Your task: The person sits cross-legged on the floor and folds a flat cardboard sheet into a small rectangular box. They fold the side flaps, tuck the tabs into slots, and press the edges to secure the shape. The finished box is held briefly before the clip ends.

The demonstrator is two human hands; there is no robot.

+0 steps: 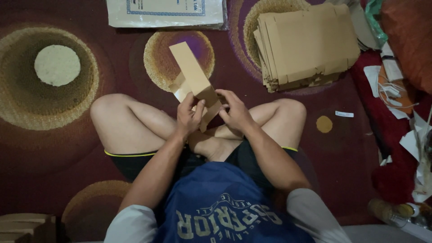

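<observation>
I sit cross-legged on a dark red carpet with round patterns. Both hands hold one brown cardboard box blank (192, 74) that sticks up and away from me over my knees. My left hand (189, 114) grips its near end from the left, fingers curled round a folded flap. On the right side of the same end, my right hand (234, 111) pinches the cardboard with its fingertips. The far end of the blank is free.
A thick stack of flat brown cardboard blanks (306, 42) lies at the upper right. A plastic-wrapped flat pack (166, 12) lies at the top edge. Papers, cables and clutter (396, 90) line the right side. Brown boxes (27, 227) sit at the lower left.
</observation>
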